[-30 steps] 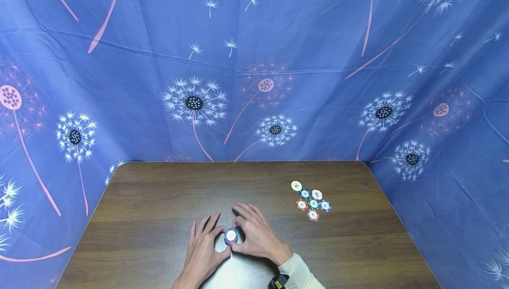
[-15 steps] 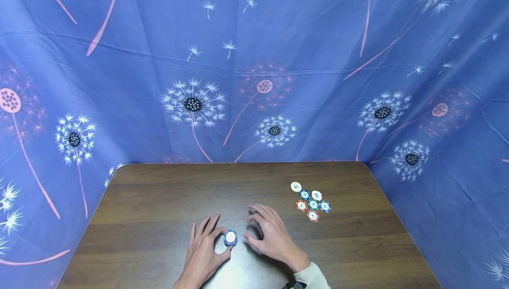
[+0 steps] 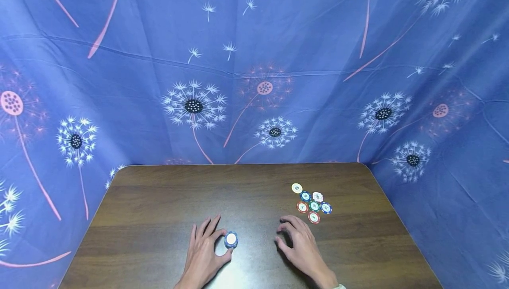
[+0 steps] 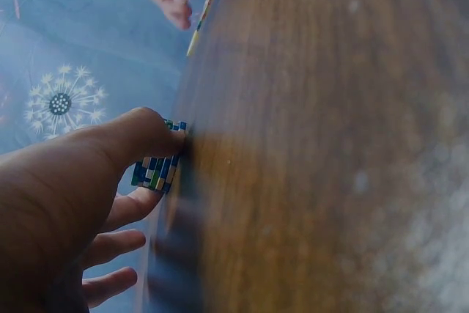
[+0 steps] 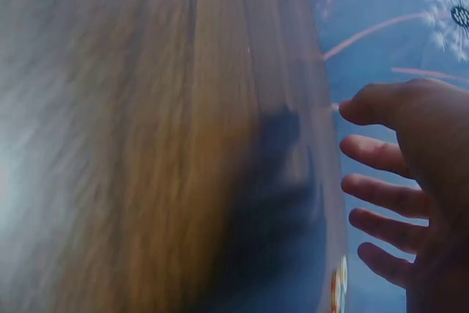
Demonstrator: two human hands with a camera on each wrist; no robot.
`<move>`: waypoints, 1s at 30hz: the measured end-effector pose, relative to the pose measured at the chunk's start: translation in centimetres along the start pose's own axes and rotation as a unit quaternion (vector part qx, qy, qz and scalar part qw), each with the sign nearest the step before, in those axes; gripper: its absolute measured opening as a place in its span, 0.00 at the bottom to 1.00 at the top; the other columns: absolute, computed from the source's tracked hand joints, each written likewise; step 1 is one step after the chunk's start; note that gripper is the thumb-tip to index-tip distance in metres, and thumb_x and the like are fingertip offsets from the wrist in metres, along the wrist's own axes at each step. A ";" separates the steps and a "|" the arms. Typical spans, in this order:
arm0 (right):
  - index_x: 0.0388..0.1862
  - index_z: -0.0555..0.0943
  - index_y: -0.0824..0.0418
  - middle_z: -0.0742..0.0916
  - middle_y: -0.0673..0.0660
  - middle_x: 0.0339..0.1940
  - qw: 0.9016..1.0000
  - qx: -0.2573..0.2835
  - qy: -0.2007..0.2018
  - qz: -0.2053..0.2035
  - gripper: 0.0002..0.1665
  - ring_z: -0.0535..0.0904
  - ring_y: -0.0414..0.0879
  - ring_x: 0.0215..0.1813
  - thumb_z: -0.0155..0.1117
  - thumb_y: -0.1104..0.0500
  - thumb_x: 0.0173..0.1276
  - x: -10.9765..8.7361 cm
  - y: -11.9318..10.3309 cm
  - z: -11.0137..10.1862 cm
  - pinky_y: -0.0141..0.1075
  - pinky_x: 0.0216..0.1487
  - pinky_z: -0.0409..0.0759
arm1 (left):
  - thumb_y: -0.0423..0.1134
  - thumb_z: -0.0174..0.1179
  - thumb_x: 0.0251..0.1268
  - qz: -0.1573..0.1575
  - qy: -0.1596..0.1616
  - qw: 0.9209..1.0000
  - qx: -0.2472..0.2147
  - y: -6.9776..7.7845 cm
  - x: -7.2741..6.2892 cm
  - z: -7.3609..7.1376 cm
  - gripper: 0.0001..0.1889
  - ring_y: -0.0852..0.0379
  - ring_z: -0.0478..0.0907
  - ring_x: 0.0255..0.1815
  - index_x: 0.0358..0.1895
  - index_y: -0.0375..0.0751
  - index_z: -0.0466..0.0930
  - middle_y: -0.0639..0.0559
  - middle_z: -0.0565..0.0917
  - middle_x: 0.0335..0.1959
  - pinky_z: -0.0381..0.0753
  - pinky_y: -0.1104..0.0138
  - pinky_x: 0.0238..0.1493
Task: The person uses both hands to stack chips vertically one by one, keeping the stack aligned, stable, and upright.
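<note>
A short stack of poker chips (image 3: 231, 239) stands on the table, its top chip blue-edged with a pale centre. Thumb and forefinger of my left hand (image 3: 203, 250) pinch this stack from the left side, the other fingers spread out. From the left wrist view, the stack (image 4: 155, 172) shows several layers in blue, green and white. My right hand (image 3: 301, 245) is over the table to the right, just below the loose poker chips (image 3: 314, 206). Its fingers are relaxed and slightly bent, with nothing between them in the right wrist view.
The loose chips lie flat in a cluster at the right: red, blue, green, white and a yellowish one (image 3: 296, 188). They rest on a brown wooden table (image 3: 167, 200). Blue cloth (image 3: 238, 103) with dandelion prints hangs behind and beside the table.
My right hand has let go of the stack and moved away to the right, toward the loose chips. My left hand has stayed at the stack.
</note>
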State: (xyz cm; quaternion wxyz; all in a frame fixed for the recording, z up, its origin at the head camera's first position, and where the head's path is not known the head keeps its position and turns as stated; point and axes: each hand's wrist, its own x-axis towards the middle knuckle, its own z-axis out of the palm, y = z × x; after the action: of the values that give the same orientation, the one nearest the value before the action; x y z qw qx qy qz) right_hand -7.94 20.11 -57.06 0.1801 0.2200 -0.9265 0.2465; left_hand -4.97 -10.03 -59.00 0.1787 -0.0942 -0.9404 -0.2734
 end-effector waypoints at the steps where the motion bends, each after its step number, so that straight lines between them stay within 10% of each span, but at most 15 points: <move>1: 0.38 0.86 0.53 0.88 0.57 0.56 1.000 -0.008 0.008 0.004 0.16 0.83 0.56 0.62 0.86 0.60 0.54 -0.3 0.2 -0.2 0.57 0.63 0.79 | 0.48 0.83 0.40 -0.001 0.000 1.000 -0.001 0.0 0.0 0.0 0.22 0.36 0.73 0.73 0.42 0.50 0.90 0.43 0.80 0.72 0.61 0.27 0.73; 30: 0.39 0.88 0.65 0.87 0.70 0.55 0.989 -0.084 0.079 0.095 0.17 0.81 0.70 0.60 0.85 0.62 0.52 -1.9 7.6 -5.0 0.65 0.63 0.74 | 0.49 0.83 0.40 0.001 0.002 1.000 0.005 -0.2 0.1 0.2 0.22 0.35 0.73 0.72 0.43 0.49 0.90 0.43 0.80 0.72 0.61 0.27 0.73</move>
State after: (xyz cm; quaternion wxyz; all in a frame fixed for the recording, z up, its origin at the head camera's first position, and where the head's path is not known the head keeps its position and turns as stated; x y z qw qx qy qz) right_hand -9.00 29.33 -56.64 0.2460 0.0951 -0.9436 0.2001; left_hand -5.14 -10.06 -59.18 0.1809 -0.0937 -0.9413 -0.2691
